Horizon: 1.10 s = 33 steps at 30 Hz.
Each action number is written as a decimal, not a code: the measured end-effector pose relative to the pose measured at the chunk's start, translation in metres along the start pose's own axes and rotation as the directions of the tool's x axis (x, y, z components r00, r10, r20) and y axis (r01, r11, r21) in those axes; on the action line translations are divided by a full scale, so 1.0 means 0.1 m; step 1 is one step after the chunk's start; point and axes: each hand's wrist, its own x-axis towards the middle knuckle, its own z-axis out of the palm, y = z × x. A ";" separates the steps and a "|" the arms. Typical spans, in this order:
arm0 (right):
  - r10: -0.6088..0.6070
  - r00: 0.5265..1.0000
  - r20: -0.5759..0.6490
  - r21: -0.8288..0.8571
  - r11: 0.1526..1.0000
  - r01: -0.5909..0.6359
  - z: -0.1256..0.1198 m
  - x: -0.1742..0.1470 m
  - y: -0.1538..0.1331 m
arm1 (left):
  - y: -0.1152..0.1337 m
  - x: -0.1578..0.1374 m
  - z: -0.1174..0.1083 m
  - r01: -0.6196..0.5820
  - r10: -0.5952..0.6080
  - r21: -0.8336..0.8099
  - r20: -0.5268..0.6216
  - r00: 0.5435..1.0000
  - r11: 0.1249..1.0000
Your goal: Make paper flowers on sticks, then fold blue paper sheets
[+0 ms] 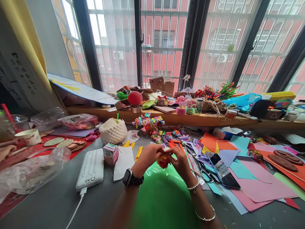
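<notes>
Between both hands is a small orange-red and yellow paper flower, its petals facing down toward me. My left hand, with a watch on its wrist, is closed, fingertips pinching the flower's top from the left. From the right, my right hand pinches it too, fingers bent; bracelets circle that arm. The fingertips nearly meet, so the exact grip is partly hidden. Below the hands lies a shiny green, rounded surface, perhaps a balloon. Folded yellow paper strips lie just beyond my left hand.
To the left stand a white power bank with a cable, a small pink carton and a net-wrapped coconut. Scissors, a phone and coloured paper lie right. Another person's hand shows at the left edge.
</notes>
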 end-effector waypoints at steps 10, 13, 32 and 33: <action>0.008 0.999 -0.048 -0.078 0.997 -0.012 -0.02 -0.01 0.04 | 0.11 0.11 0.03 0.044 -0.046 0.226 0.003 0.999 0.973; 0.020 0.999 -0.041 -0.052 0.998 -0.022 -0.02 -0.01 0.02 | 0.12 0.13 0.01 0.067 -0.075 0.216 0.026 0.997 0.974; 0.281 0.951 0.129 0.331 0.892 -0.309 -0.02 0.03 0.15 | 0.17 0.21 -0.01 0.076 -0.092 0.243 0.055 0.994 0.967; 0.277 0.953 0.124 0.332 0.893 -0.303 -0.02 0.03 0.15 | 0.16 0.21 -0.01 0.078 -0.094 0.245 0.053 0.994 0.966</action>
